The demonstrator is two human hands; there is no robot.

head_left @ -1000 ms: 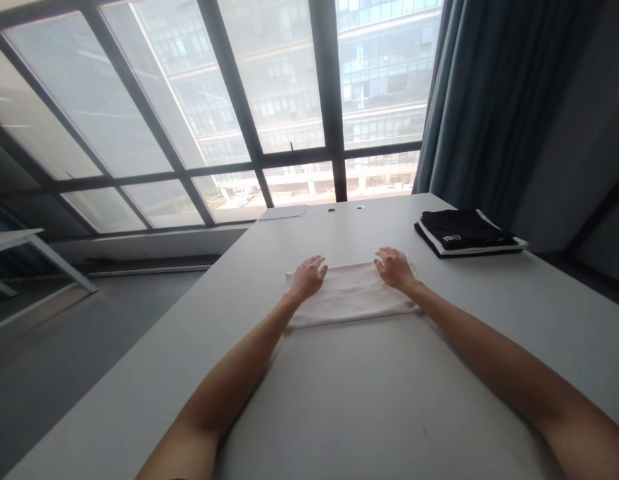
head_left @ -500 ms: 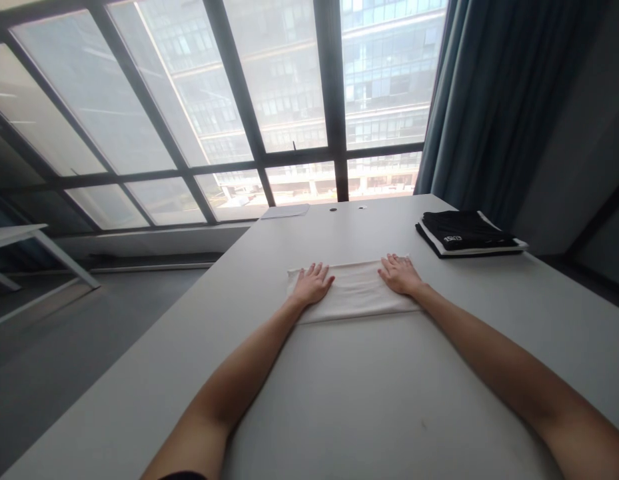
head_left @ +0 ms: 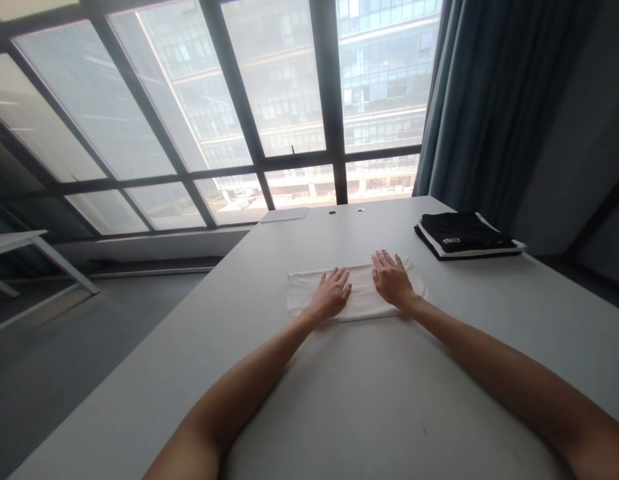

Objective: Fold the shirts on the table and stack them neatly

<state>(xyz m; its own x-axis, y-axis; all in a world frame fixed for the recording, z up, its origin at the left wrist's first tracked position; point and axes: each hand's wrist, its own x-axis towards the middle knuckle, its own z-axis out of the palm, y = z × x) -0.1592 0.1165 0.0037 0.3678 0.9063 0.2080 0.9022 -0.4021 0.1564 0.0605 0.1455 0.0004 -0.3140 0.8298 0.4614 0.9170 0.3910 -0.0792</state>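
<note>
A folded white cloth [head_left: 302,297] lies flat on the white table [head_left: 369,400], a little past the middle. My left hand [head_left: 333,295] rests palm down on the cloth near its centre, fingers stretched out. My right hand [head_left: 392,279] lies flat on the cloth's right part, fingers spread and pointing away from me. Neither hand holds anything; both press on the cloth.
A folded stack of black and white clothes [head_left: 466,235] sits at the table's far right. A white sheet [head_left: 285,215] lies at the far edge, beside two small holes in the tabletop. Large windows stand behind, a dark curtain [head_left: 484,100] to the right, another table [head_left: 19,243] at left.
My left hand has slid right along the cloth, from its left end toward the centre. My right hand shifted slightly left. The cloth looks shorter front to back than a second ago.
</note>
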